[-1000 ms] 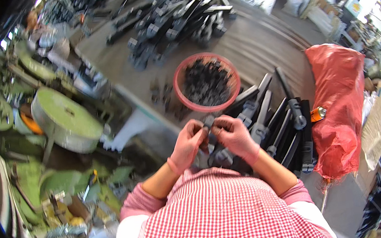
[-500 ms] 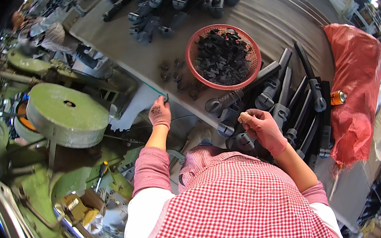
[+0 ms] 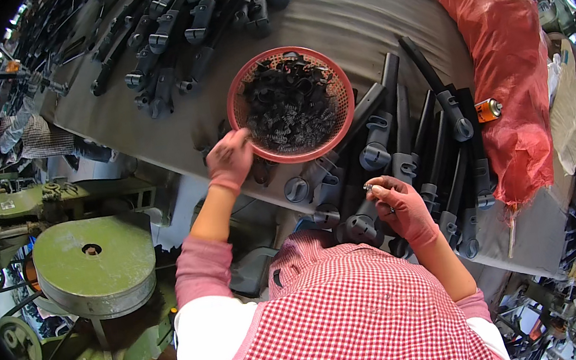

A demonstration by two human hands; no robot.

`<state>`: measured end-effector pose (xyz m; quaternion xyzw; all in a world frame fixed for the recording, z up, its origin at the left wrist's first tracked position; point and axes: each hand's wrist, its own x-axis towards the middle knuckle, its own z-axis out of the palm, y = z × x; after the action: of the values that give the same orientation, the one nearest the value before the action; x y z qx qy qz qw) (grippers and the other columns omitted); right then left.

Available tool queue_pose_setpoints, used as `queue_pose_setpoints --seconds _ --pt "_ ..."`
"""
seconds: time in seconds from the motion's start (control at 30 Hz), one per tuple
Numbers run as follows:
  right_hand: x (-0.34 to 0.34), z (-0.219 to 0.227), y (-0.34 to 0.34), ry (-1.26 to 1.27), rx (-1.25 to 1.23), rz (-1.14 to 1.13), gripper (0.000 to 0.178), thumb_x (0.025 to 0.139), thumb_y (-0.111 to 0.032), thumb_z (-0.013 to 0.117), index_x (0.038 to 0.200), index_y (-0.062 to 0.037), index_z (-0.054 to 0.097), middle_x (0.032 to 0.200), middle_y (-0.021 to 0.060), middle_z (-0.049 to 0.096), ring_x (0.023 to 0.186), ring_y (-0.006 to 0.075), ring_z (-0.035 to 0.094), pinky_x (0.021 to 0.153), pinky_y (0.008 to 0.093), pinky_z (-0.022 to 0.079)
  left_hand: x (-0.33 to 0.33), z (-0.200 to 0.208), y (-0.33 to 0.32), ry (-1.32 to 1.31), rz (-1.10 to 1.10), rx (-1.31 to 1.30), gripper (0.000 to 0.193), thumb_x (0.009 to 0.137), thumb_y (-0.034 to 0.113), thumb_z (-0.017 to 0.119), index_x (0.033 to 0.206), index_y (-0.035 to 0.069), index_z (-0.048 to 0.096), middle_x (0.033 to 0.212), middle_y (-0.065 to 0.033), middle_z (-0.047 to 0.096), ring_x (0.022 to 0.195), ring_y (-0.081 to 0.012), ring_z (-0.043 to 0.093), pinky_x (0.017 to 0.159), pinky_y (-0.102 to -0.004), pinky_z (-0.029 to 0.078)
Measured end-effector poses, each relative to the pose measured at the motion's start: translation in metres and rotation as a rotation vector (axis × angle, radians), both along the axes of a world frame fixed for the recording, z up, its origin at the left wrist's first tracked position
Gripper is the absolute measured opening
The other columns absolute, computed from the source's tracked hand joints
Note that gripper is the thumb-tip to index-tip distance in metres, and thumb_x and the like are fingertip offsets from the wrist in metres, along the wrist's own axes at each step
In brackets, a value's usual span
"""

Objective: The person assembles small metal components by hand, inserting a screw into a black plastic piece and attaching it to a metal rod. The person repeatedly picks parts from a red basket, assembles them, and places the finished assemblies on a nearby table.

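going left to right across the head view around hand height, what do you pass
green round machine disc → left hand at the rim of the red basket of small dark parts → right hand pinching a small metal piece → black moulded arms → orange spray can → red sack

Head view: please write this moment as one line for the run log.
left hand: at rim of red basket of black parts | right hand: pinching small metal piece over black levers | table: grey
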<state>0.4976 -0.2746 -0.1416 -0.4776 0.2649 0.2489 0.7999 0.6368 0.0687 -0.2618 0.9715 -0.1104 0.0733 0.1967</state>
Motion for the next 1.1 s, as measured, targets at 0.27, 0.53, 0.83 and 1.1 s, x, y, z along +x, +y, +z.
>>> queue_pose_setpoints --seconds 0.27,0.53,0.83,1.1 --pt "-0.011 0.011 -0.004 -0.088 -0.074 0.004 0.016 0.092 -0.018 0.064 0.102 -0.0052 0.064 0.08 -0.0018 0.06 0.056 0.0025 0.046 0.046 0.0164 0.032 0.076 -0.04 -0.088 0.421 -0.032 -0.253 0.02 0.07 0.018 0.068 0.089 0.014 0.074 0.096 -0.012 0.072 0.094 -0.0296 0.068 0.086 -0.0397 0.054" --pt "-0.016 -0.014 -0.017 0.016 0.023 -0.06 0.011 0.095 -0.015 0.062 0.102 -0.0069 0.064 0.081 0.0001 0.063 0.056 0.0046 0.047 0.046 0.0167 0.036 0.068 -0.049 -0.098 0.513 0.008 -0.27 0.031 0.079 0.024 0.067 0.109 0.018 0.071 0.112 -0.0138 0.069 0.109 -0.0301 0.064 0.095 -0.0388 0.05" --pt "0.011 -0.013 0.009 0.02 0.066 0.125 0.01 0.092 -0.009 0.065 0.098 -0.0013 0.064 0.078 0.0032 0.063 0.049 0.0046 0.041 0.043 0.0188 0.029 0.074 -0.047 -0.103 0.553 -0.062 -0.101 0.029 0.081 0.021 0.067 0.109 0.018 0.073 0.113 -0.0072 0.071 0.105 -0.0245 0.067 0.09 -0.0381 0.052" --pt "0.026 -0.018 0.031 0.035 0.071 0.132 0.012 0.089 -0.008 0.067 0.098 -0.0021 0.064 0.079 0.005 0.062 0.049 0.0074 0.043 0.043 0.0223 0.029 0.062 -0.017 -0.097 1.023 0.363 -1.872 0.011 0.097 0.015 0.057 0.106 0.013 0.052 0.078 -0.0047 0.057 0.066 -0.0162 0.061 0.058 -0.0365 0.056"
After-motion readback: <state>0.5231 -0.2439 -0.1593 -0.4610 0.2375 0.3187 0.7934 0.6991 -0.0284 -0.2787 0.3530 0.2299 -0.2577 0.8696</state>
